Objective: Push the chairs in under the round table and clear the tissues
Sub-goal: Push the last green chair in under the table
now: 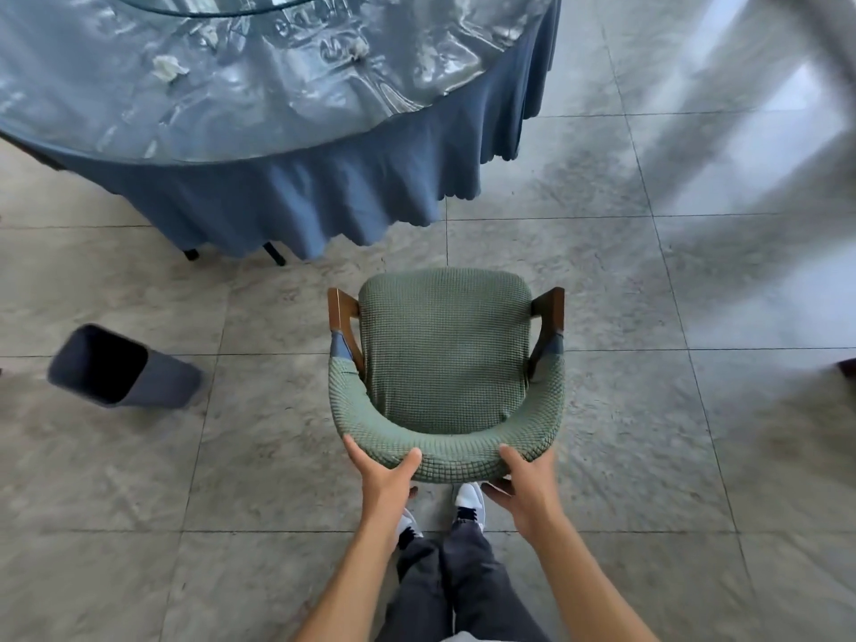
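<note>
chair (444, 359) backrest in left hand (387, 479) and right hand (528, 491), thumbs on top

Bare forearms (352, 563), dark grey trousers (458, 590), white trainers (470, 500).

One chair (444, 363), three tissues (169, 68), one bin (122, 368).

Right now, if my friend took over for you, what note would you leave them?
Left hand and right hand both grip the curved backrest of the green chair. It stands on the floor, clear of the round table, not yet pushed in. Crumpled tissues lie on the tabletop. The dark bin stands to the left. Left: push the chair in, bin the tissues.
</note>
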`<state>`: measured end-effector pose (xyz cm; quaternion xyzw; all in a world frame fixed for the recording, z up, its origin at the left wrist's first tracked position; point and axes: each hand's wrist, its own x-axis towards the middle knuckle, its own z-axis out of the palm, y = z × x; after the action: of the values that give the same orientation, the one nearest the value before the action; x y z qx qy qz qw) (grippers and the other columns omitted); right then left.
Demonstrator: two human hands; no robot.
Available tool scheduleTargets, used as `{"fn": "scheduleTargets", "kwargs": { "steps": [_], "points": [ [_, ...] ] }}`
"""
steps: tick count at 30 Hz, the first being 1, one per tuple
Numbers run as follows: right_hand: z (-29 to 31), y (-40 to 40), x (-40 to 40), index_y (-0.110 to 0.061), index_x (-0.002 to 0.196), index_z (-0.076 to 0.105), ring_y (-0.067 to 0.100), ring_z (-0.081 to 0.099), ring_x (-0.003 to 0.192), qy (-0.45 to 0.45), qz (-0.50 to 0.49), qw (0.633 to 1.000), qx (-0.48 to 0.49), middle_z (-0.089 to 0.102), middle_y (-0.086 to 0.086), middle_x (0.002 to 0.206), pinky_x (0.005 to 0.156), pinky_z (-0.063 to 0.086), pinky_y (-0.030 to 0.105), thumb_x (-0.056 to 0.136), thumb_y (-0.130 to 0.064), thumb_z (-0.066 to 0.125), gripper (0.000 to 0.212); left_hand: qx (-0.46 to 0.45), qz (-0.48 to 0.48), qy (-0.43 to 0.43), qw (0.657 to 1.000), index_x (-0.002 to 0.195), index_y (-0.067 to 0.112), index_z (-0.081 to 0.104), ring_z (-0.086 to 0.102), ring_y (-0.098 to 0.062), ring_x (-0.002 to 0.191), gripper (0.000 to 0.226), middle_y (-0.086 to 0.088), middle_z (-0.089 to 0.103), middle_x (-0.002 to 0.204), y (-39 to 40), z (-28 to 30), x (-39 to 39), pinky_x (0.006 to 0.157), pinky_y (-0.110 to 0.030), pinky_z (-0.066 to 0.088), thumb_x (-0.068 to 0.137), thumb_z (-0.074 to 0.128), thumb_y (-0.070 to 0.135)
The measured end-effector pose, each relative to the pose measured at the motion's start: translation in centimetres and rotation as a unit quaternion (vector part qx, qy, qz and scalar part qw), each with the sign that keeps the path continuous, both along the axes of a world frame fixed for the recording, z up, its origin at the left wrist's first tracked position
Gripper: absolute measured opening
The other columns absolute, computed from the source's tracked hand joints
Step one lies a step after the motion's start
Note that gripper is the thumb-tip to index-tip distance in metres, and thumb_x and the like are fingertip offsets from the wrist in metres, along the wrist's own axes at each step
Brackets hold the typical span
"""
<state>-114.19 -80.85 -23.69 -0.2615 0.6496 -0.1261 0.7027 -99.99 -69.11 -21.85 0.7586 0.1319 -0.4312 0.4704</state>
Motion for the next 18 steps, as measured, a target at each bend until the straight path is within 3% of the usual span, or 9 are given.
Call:
{"fn": "scheduleTargets", "kwargs": {
  "steps": [2,4,7,12,18],
  "points": [
    [-0.2,0.0,0.5,-0.029,0.130,0.036,0.037,0.062,0.108,-0.025,-0.047,0.998,0.017,0.055,0.010,0.125,0.073,0.058,0.060,0.089,-0.003,0.060,0.054,-0.017,0.051,0.026,0.998,0.150,0.047,-0.016,0.064,-0.019,0.095,0.114,-0.002,0.033,0.147,-0.6,0.5,0.0,0.077,-0.045,0.061,0.087,0.071,0.009],
    [-0.3,0.1,0.8,-0.028,0.130,0.036,0.038,0.061,0.110,-0.021,-0.061,0.998,0.013,0.054,0.011,0.127,0.073,0.058,0.061,0.090,0.000,0.060,0.055,-0.018,0.082,0.034,0.996,0.151,0.045,-0.017,0.060,-0.013,0.087,0.115,-0.006,0.032,0.151,-1.0,0.5,0.1,0.069,-0.045,0.061,0.088,0.070,0.005],
    [-0.1,0.2,0.7,-0.022,0.128,0.037,0.036,0.062,0.107,-0.015,-0.065,0.998,-0.004,0.055,0.010,0.124,0.070,0.060,0.054,0.091,0.003,0.058,0.050,-0.017,0.118,0.041,0.992,0.151,0.046,-0.016,0.058,-0.013,0.088,0.113,-0.006,0.028,0.156,-1.4,1.0,0.2,0.065,-0.045,0.060,0.089,0.067,0.001],
    [-0.2,-0.1,0.7,-0.014,0.127,0.041,0.037,0.063,0.103,0.000,-0.073,0.997,-0.019,0.056,0.015,0.124,0.062,0.060,0.047,0.087,0.009,0.057,0.049,-0.013,0.145,0.054,0.988,0.151,0.048,-0.009,0.050,-0.028,0.111,0.110,-0.005,0.022,0.159,-1.8,1.0,0.2,0.056,-0.043,0.057,0.088,0.060,-0.009],
    [0.1,-1.0,0.7,-0.006,0.119,0.042,0.035,0.063,0.099,0.019,-0.053,0.998,-0.043,0.057,0.018,0.117,0.054,0.059,0.040,0.085,0.012,0.055,0.040,-0.009,0.172,0.058,0.983,0.151,0.050,-0.003,0.050,-0.029,0.109,0.110,-0.006,0.023,0.158,-2.6,1.0,-0.2,0.059,-0.045,0.058,0.085,0.059,-0.013]
  ]
}}
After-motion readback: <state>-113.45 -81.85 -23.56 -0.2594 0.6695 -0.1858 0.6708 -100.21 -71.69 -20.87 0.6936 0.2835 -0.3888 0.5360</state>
